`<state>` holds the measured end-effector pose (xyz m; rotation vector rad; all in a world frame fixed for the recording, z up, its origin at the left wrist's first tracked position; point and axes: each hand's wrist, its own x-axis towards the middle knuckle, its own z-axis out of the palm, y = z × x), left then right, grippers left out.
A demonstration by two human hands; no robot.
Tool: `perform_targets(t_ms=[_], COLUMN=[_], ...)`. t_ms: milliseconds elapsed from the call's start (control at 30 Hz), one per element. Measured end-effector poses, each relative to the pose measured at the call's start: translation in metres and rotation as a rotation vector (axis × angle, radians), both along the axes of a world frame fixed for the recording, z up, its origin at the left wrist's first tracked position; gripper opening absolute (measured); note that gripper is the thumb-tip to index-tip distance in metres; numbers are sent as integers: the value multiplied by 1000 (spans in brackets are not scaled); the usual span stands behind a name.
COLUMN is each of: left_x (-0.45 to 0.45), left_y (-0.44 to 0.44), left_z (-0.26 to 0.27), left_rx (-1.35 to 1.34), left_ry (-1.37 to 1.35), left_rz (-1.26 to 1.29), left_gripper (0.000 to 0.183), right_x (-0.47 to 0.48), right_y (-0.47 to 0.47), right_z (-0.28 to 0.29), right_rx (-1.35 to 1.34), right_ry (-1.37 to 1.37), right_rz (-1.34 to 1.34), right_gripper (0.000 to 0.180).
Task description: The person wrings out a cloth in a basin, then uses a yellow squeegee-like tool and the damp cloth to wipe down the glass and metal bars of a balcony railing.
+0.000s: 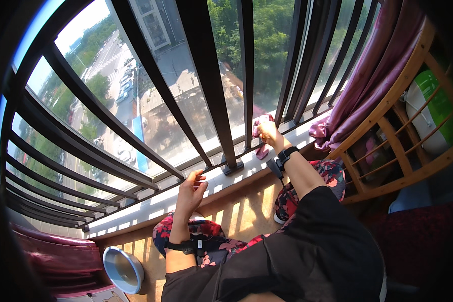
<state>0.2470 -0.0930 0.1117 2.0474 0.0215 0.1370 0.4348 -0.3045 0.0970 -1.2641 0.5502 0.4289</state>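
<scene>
A pink cloth (pixel 262 152) is bunched in my right hand (pixel 268 133), which reaches to the bottom rail of the dark metal window railing (pixel 215 87). Part of the cloth hangs over the white window sill (pixel 249 165). My left hand (pixel 191 190) is raised just inside the railing, left of a post foot, with its fingers apart and curled and nothing in them. Behind the bars stands the window glass (pixel 181 102). Both wrists wear black straps with small devices.
A light blue basin (pixel 124 270) holding liquid stands on the floor at lower left, beside a dark pink curtain (pixel 60 260). Another pink curtain (pixel 366 87) hangs at right, next to a wooden slatted frame (pixel 392 139) with a green and white object (pixel 432 109) behind it.
</scene>
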Motion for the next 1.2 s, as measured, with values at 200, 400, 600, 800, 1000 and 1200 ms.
perform_targets(t_ms=[200,400,600,800,1000,1200], left_x=[0,-1,-2,-4,0,-4], left_y=[-4,-5,-7,-14,-16,-18], left_z=[0,2,3,6,6,13], left_rx=[-25,-39,-26,-48,-24,-34], left_ry=[-64,-128,-121,-83,-19,30], left_rz=[7,-12,-4,7,-5,50], left_gripper=[33,33,33,33,33,33], right_x=[-6,-25,-17,-11,4,14], right_y=[-18,-32,-47,-46,-51,-38], right_z=[39,105,98,41,-9,-13], right_rx=[-100,-86,70,238,311,252], right_ry=[-407,-412,-282,-119,-43,80], right_rz=[175,283,315,314,345,488], right_gripper=[4,4,6,7,9,18])
